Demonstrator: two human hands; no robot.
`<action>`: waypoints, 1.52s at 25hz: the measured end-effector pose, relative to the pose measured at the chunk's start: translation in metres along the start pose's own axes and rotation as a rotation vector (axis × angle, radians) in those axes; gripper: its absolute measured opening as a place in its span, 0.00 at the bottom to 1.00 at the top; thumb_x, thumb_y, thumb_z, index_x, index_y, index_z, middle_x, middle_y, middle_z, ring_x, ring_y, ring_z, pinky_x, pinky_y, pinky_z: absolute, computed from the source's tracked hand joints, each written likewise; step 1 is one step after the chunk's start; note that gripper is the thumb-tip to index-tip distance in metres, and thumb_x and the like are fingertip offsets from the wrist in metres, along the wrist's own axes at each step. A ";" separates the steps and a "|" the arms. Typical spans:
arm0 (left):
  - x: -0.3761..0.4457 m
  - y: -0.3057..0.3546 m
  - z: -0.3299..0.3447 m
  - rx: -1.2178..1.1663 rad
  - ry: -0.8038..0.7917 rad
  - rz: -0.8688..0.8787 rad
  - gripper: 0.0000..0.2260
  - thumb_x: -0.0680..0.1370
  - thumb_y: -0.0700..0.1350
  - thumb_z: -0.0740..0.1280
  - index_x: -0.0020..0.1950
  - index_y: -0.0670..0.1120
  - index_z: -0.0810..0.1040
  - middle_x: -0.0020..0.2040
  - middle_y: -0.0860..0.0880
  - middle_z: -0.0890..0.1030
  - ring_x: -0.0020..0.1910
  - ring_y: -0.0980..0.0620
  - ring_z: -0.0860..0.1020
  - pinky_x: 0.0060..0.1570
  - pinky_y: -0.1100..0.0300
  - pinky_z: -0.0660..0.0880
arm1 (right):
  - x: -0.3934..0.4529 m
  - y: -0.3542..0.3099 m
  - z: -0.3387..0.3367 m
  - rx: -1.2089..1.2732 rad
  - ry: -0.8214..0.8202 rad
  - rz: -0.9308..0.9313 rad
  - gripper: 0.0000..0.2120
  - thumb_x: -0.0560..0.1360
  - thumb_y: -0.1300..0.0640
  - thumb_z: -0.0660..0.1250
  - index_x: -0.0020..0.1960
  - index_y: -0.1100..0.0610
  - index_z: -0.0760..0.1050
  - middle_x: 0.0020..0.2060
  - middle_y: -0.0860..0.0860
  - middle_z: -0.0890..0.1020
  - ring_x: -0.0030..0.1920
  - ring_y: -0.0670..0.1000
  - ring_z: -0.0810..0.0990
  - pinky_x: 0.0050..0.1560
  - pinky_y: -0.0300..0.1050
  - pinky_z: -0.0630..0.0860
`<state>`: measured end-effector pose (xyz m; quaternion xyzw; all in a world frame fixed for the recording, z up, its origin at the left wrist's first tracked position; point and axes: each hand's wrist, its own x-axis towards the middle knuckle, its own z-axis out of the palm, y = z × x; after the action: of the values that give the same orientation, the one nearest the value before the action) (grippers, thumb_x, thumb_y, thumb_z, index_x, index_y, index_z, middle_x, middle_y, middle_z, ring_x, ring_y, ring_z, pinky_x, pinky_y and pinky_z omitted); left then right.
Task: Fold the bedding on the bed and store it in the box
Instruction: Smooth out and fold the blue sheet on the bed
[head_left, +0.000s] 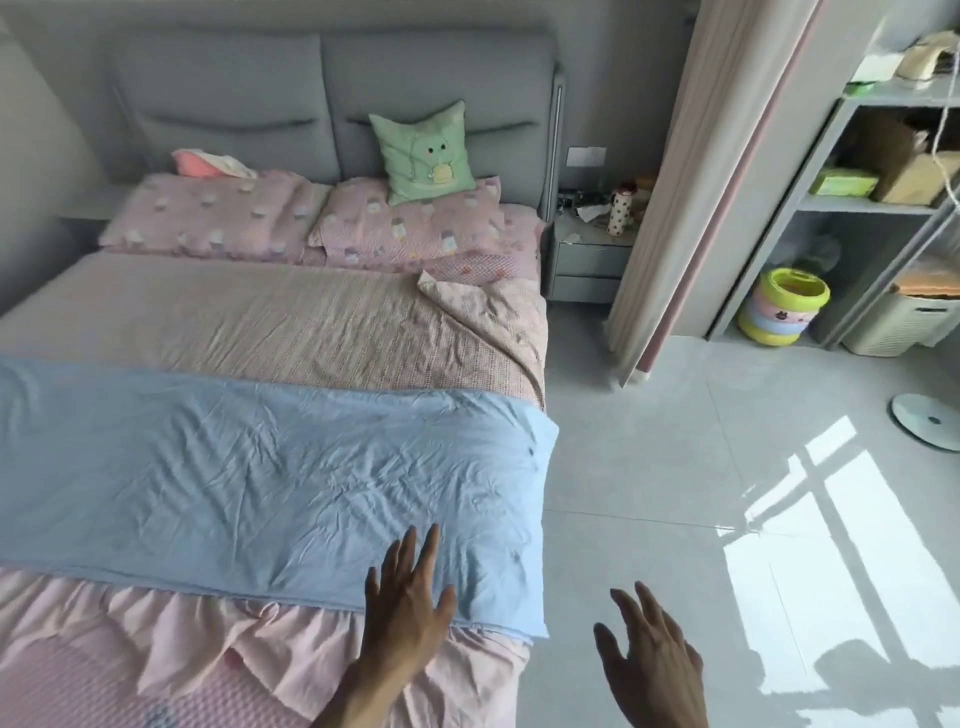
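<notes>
left hand (405, 597) flat over blue sheet (260, 467), no legible writing

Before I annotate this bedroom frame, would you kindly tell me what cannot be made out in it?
All in the head view:
- The storage box: none can be identified.
- The blue sheet: its left part is cut off by the frame edge.
- Whether the left hand touches the sheet or hovers: blurred.
- The right hand: its wrist is cut off by the bottom edge.
- Items on the nightstand: too small, partly behind the curtain.

Green cushion (427, 151), nightstand (587, 254), shelf (862, 205)
</notes>
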<state>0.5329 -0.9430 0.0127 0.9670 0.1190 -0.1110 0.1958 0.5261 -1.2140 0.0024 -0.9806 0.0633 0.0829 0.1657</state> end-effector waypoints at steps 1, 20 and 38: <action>-0.003 0.017 0.008 0.001 0.002 -0.047 0.34 0.80 0.60 0.54 0.77 0.57 0.35 0.81 0.50 0.43 0.79 0.49 0.46 0.76 0.45 0.47 | 0.004 0.021 -0.005 0.000 -0.016 -0.032 0.25 0.79 0.39 0.58 0.74 0.41 0.63 0.78 0.44 0.58 0.75 0.50 0.63 0.68 0.51 0.65; 0.104 0.048 0.047 -0.235 0.092 -0.697 0.33 0.81 0.55 0.58 0.80 0.54 0.41 0.81 0.49 0.47 0.79 0.49 0.49 0.76 0.44 0.49 | 0.265 -0.051 0.023 -0.351 -0.396 -0.818 0.25 0.54 0.50 0.77 0.50 0.49 0.79 0.55 0.54 0.83 0.48 0.59 0.84 0.37 0.58 0.80; 0.383 -0.050 0.113 -0.358 0.233 -1.014 0.30 0.76 0.53 0.60 0.78 0.50 0.61 0.78 0.45 0.61 0.75 0.44 0.63 0.70 0.43 0.64 | 0.497 -0.322 0.262 -0.245 -0.490 -1.510 0.29 0.66 0.57 0.75 0.66 0.55 0.72 0.67 0.57 0.76 0.57 0.60 0.80 0.47 0.58 0.79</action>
<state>0.8628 -0.8730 -0.2062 0.7460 0.6078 -0.0617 0.2650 1.0236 -0.8727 -0.2318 -0.7239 -0.6647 0.1678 0.0776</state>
